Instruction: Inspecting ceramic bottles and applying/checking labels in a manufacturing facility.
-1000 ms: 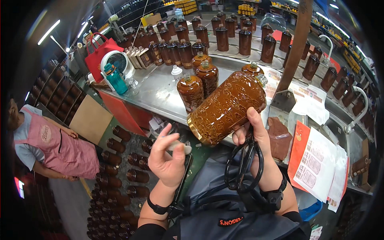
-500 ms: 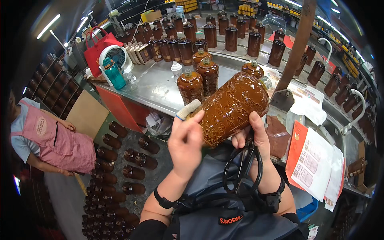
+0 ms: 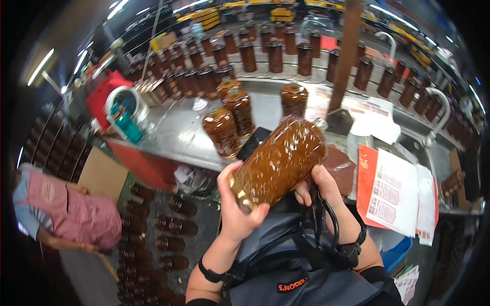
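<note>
While our left hand [image 3: 236, 211] clasps the amber bottle [image 3: 280, 159] at its near-left base, our right hand [image 3: 324, 188] holds its near-right side, long axis slanting far right.

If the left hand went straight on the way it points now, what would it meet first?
The amber bottle: the left hand is touching it around its gold-coloured base. Beyond that, the metal counter seems roughly in line, though depth is unclear.

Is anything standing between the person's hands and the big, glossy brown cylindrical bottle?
Nothing visible: the left hand touches the glossy brown cylindrical bottle at its gold base, and the right hand touches its side nearer the neck.
</note>
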A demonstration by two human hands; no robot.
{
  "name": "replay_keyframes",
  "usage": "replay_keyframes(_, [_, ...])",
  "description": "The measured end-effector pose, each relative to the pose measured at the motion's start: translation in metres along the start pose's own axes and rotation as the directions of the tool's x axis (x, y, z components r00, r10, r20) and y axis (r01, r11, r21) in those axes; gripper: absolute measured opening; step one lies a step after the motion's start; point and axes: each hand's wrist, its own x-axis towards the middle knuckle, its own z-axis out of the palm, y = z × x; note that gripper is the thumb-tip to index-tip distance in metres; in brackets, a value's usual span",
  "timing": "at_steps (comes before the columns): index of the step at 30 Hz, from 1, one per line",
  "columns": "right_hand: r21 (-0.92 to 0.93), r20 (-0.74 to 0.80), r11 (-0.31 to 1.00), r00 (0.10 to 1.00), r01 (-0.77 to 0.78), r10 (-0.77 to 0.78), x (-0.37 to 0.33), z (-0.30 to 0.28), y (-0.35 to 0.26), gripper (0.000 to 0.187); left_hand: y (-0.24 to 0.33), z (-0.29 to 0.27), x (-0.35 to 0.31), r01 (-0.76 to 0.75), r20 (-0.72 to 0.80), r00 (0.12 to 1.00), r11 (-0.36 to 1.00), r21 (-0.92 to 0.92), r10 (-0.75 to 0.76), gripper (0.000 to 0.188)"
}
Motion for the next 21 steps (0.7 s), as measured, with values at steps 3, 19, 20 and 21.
replay_keyframes(3, [-0.084, -0.085, 0.996, 0.996, -0.026, 0.019, -0.029, -0.010, -0.022, 0.082, -0.016, 0.001, -0.006, -0.265, 0.059, 0.964, 0.944, 0.195, 0.258, 0.093])
replay_keyframes(19, [0.164, -0.399, 0.946, 0.896, 0.281, -0.197, -0.033, -0.016, -0.046, 0.060, -0.021, 0.072, 0.047, -0.575, 0.327, 0.812, 0.760, 0.304, 0.484, 0.093])
replay_keyframes(20, [0.162, -0.437, 0.943, 0.878, 0.289, -0.194, -0.031, -0.019, -0.044, 0.061, -0.021, 0.072, 0.045, -0.521, 0.319, 0.847, 0.783, 0.339, 0.425, 0.097])
replay_keyframes(21, [0.160, -0.475, 0.941, 0.859, 0.298, -0.191, -0.029, -0.022, -0.042, 0.063, -0.022, 0.071, 0.044, -0.508, 0.301, 0.858, 0.772, 0.383, 0.416, 0.101])
